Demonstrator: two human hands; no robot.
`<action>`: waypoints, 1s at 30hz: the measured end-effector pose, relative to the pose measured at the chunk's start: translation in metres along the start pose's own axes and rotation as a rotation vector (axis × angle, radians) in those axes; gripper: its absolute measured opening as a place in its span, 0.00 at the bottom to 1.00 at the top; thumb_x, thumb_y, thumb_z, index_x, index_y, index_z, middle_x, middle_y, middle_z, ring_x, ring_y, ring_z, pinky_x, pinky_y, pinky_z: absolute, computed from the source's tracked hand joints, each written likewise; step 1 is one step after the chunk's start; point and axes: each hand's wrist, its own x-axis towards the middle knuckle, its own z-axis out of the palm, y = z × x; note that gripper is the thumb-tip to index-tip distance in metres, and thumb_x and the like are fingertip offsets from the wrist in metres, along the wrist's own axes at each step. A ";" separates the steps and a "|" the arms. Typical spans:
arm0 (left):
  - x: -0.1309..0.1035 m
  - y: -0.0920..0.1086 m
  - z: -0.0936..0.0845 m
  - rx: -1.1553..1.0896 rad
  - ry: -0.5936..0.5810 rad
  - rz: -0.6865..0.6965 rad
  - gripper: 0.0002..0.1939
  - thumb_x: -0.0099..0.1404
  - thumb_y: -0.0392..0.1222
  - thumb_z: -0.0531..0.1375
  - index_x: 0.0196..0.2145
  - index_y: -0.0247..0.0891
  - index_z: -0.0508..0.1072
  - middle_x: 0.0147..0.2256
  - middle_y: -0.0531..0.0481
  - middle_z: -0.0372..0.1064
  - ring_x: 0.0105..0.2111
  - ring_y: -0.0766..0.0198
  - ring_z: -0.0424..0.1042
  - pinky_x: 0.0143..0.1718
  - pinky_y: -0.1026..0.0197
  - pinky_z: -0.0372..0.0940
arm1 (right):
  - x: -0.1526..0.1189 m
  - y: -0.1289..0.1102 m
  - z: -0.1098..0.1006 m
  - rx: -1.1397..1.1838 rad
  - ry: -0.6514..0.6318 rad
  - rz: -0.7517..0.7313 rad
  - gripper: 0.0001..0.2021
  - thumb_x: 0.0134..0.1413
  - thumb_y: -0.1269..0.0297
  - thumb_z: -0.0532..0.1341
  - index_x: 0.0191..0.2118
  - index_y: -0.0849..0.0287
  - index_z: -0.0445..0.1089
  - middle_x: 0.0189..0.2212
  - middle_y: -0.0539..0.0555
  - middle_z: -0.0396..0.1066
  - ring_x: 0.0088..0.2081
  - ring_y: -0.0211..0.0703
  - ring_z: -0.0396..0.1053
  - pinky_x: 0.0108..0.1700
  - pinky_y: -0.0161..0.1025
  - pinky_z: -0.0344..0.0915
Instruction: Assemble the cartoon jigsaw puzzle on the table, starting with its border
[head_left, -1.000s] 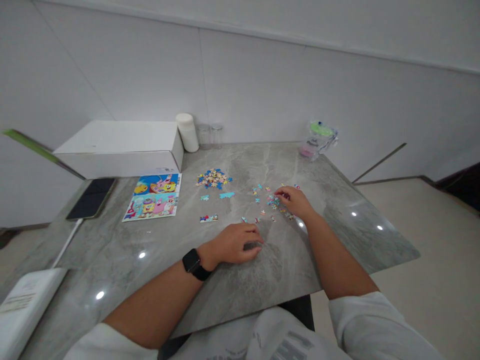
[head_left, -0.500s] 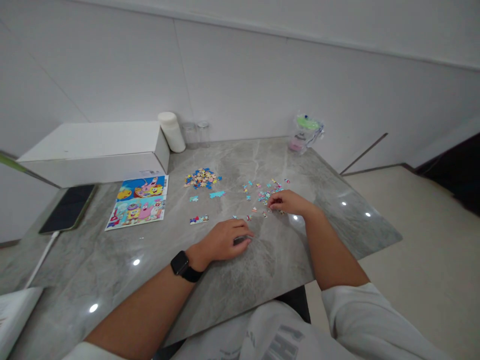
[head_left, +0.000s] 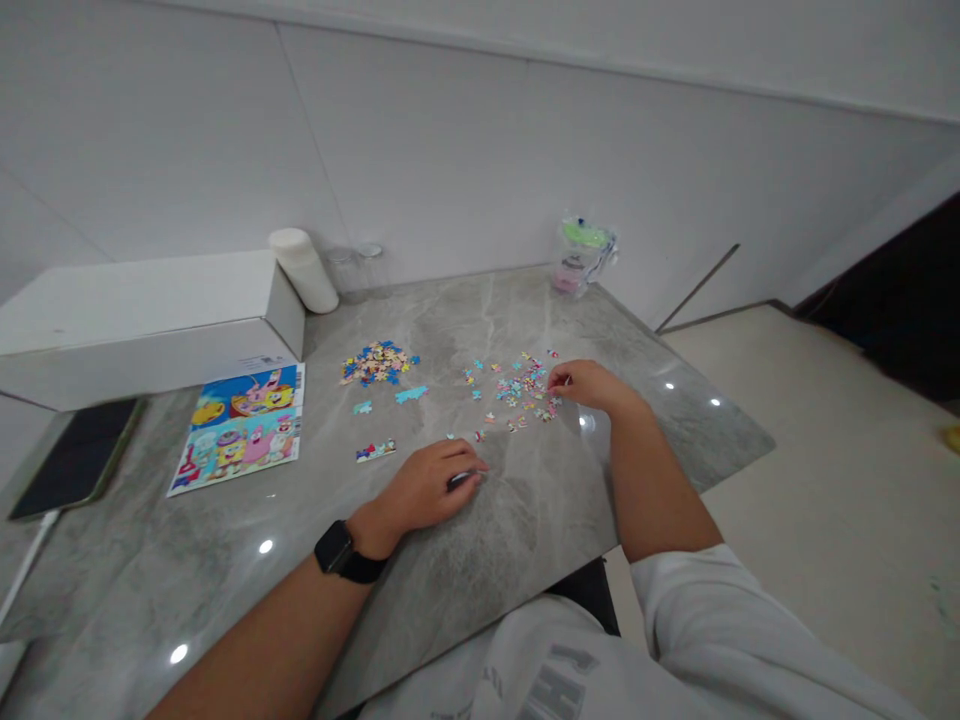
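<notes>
Nearest me, the dark watch [head_left: 334, 547] sits on my left wrist, and my left hand [head_left: 431, 485] rests palm down on the table [head_left: 525, 520]. Its fingers curl loosely, thumb well apart from them, and I see nothing in the gap; it seems to lie there as a prop, short of the pieces so as not to cover them.

Left of it, the phone [head_left: 75, 457] lies flat, its cable [head_left: 28, 565] running toward me, well away from my elbows. The sheet [head_left: 240, 430] lies between phone and pieces, pictures upright to me, presumably so I can read it at a glance. Just beyond my left hand is a strip [head_left: 376, 450] of joined pieces, set apart, likely so it doesn't get knocked.

My right hand [head_left: 581, 385] is at the right edge of the loose pieces [head_left: 519, 388], fingers bent down and nearly together with the thumb; whether they pinch one, I cannot tell. These pieces lie scattered, which lets each be seen singly. A blue strip [head_left: 411, 394] and a small piece [head_left: 363, 407] lie between them and the sheet.

Farther off, the heap [head_left: 379, 362] stands separate, probably to stop the two lots mixing. At the back, the box [head_left: 142, 300], bottle [head_left: 304, 270], glasses [head_left: 371, 268] and bag [head_left: 583, 255] stand by the wall [head_left: 450, 150], out of my hands' way.
</notes>
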 end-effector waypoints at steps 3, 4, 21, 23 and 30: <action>0.000 0.000 0.000 -0.001 -0.006 -0.006 0.13 0.76 0.40 0.57 0.50 0.43 0.81 0.45 0.44 0.78 0.46 0.57 0.77 0.48 0.55 0.72 | -0.004 -0.007 0.002 0.015 -0.134 -0.031 0.07 0.55 0.66 0.66 0.38 0.54 0.82 0.35 0.51 0.82 0.37 0.43 0.76 0.40 0.36 0.65; 0.000 0.000 0.000 0.001 -0.008 -0.009 0.13 0.76 0.40 0.56 0.50 0.43 0.81 0.45 0.44 0.78 0.46 0.57 0.77 0.48 0.55 0.72 | -0.005 -0.009 0.004 0.017 -0.175 -0.042 0.07 0.54 0.65 0.67 0.38 0.54 0.82 0.35 0.50 0.82 0.37 0.43 0.76 0.39 0.36 0.65; 0.001 -0.002 0.000 -0.011 0.011 0.002 0.13 0.77 0.41 0.57 0.49 0.43 0.81 0.45 0.45 0.79 0.45 0.58 0.77 0.48 0.57 0.71 | -0.007 0.003 0.002 0.092 -0.209 -0.017 0.03 0.49 0.63 0.68 0.28 0.54 0.79 0.27 0.51 0.79 0.30 0.43 0.71 0.32 0.38 0.60; 0.001 -0.002 0.000 -0.016 0.008 0.005 0.13 0.77 0.41 0.57 0.49 0.42 0.81 0.45 0.45 0.79 0.45 0.58 0.77 0.48 0.57 0.71 | -0.007 0.003 0.002 0.125 -0.180 -0.033 0.03 0.50 0.64 0.68 0.29 0.54 0.78 0.29 0.51 0.80 0.32 0.44 0.73 0.34 0.38 0.62; 0.000 -0.002 0.001 -0.027 0.005 0.012 0.13 0.76 0.39 0.56 0.49 0.42 0.81 0.45 0.44 0.78 0.46 0.58 0.76 0.49 0.56 0.71 | 0.000 0.004 0.013 0.063 -0.175 0.024 0.04 0.47 0.67 0.70 0.33 0.54 0.79 0.31 0.52 0.80 0.33 0.46 0.74 0.36 0.40 0.63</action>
